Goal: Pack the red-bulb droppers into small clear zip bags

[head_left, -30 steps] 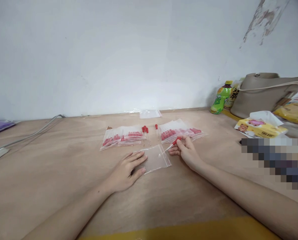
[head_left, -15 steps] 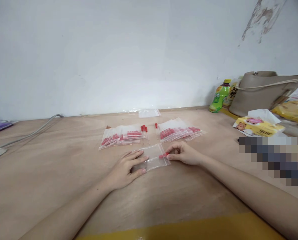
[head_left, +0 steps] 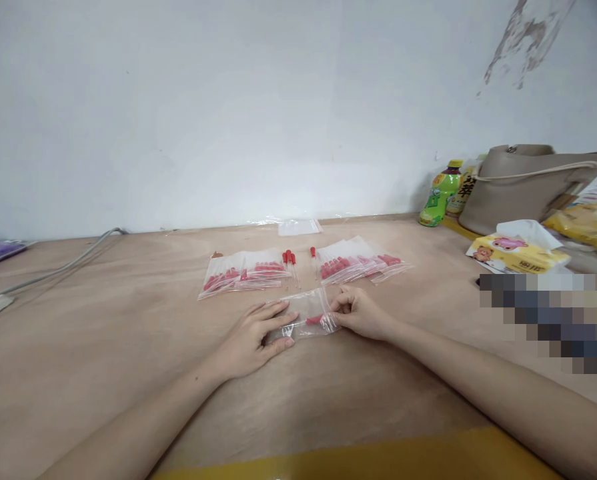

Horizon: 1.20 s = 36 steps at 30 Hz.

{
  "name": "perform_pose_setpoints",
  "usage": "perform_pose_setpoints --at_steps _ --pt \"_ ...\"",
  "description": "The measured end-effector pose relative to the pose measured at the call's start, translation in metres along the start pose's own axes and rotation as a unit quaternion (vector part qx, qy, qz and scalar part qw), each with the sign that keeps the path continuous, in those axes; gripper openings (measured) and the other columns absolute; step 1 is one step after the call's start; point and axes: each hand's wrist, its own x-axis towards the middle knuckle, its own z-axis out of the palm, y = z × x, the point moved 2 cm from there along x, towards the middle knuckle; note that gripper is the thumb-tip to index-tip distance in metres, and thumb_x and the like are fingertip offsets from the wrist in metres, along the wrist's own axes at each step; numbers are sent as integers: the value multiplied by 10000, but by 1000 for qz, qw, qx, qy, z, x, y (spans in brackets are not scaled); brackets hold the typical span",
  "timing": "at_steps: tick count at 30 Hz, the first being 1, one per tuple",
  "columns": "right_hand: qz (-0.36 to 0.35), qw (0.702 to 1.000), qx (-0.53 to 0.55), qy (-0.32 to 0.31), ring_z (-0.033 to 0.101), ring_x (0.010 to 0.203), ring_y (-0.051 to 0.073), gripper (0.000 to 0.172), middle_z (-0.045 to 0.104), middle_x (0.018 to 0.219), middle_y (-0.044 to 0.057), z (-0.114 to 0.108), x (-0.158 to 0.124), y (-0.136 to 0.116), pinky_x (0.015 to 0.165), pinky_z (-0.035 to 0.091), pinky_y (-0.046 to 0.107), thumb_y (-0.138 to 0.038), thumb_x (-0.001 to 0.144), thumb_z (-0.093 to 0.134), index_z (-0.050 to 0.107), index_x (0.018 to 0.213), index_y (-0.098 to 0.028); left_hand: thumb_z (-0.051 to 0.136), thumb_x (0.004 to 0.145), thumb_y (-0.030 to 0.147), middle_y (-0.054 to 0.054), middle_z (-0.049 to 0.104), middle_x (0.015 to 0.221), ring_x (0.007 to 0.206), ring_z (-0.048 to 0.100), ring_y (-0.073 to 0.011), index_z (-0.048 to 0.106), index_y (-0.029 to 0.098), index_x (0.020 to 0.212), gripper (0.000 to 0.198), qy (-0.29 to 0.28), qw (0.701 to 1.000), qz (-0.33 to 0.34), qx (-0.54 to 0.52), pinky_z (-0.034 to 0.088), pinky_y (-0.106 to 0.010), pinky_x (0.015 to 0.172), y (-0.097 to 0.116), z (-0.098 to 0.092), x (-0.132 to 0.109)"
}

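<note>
A clear zip bag [head_left: 303, 307] lies flat on the table in front of me. A red-bulbed dropper [head_left: 314, 320] rests inside it, its thin clear stem pointing left. My left hand [head_left: 261, 333] is spread flat over the bag's left end, pressing it down. At the bag's right end, my right hand [head_left: 358, 312] has thumb and fingers pinched on the mouth edge; the exact grip is partly hidden. Just beyond lie loose red droppers [head_left: 289, 257] and a single dropper [head_left: 313, 253]. Filled zip bags with red bulbs are fanned out in a left group [head_left: 243, 270] and a right group [head_left: 353, 260].
More clear bags [head_left: 298, 227] lie by the wall. To the right stand a green bottle [head_left: 441, 193], a taupe handbag [head_left: 523, 187] and a yellow tissue pack [head_left: 521, 253]. A grey cable [head_left: 78, 262] crosses the left side; yellow tape [head_left: 378, 453] marks the near edge.
The dropper has slid left, deeper into the bag. My right hand has let go of its red bulb and now pinches the bag's mouth. My left hand has stayed put.
</note>
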Motion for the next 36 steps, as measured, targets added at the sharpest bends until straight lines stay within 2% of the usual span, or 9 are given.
perform_pose_setpoints --at_steps 4,7,10,13,18,22,26,30,36 --pt "-15 998 29 -51 473 636 115 297 505 656 4 -1 -1 -10 615 382 245 -392 781 516 585 592 -174 447 865 443 -40 381 1365 1249 353 -228 433 287 1276 440 2 1000 -3 -7 282 -431 1025 1 0 0" --pt "61 990 93 -87 419 488 80 408 434 511 -35 -2 -5 -13 520 350 219 -463 849 368 495 602 -164 455 861 434 -42 411 1344 1230 374 -220 356 258 1319 501 17 1000 -9 -17 297 -413 1021 2 -1 0" --pt "123 974 164 -97 412 423 56 327 459 547 -57 1 -8 -13 459 353 204 -486 821 422 479 753 -171 479 843 441 -65 456 1294 1174 428 -228 318 222 1314 545 31 998 -34 -39 364 -390 969 3 -3 0" --pt "128 964 207 -108 413 424 40 330 499 676 -49 5 -10 -12 396 360 188 -465 719 581 443 819 -183 501 822 456 -85 483 1256 1122 468 -252 398 210 1186 452 31 996 -55 -63 410 -396 902 3 -4 -1" --pt "165 963 194 -88 329 318 39 294 435 493 -99 7 -7 -4 319 236 170 -443 734 556 420 807 -193 488 835 411 -90 514 1194 1089 485 -242 445 201 943 240 28 995 -31 -90 423 -375 861 6 -6 -1" --pt "159 981 107 19 393 372 63 236 450 473 -85 0 -3 2 380 293 185 -362 739 552 474 859 -175 482 840 387 -88 532 1140 1094 475 -237 434 201 861 194 33 995 -26 -96 424 -364 849 6 -7 0" --pt "58 986 -79 136 516 565 102 114 583 634 1 -16 13 -3 528 383 215 -278 745 522 550 743 -168 466 853 375 -84 533 1143 1141 440 -234 423 202 803 185 34 995 -21 -95 416 -357 862 6 -7 -1" --pt "53 963 -248 92 573 727 139 107 642 758 40 -22 53 -11 658 404 236 -201 735 501 594 697 -166 433 874 344 -80 517 1186 1134 454 -222 435 201 840 147 31 995 -13 -89 397 -375 905 5 -6 -2" --pt "233 922 -306 39 603 866 272 381 630 935 196 -4 120 3 664 441 304 -119 621 593 560 994 -50 396 900 334 -58 460 1277 1170 421 -207 398 230 1202 319 15 998 -2 -53 341 -392 987 2 -6 -4"
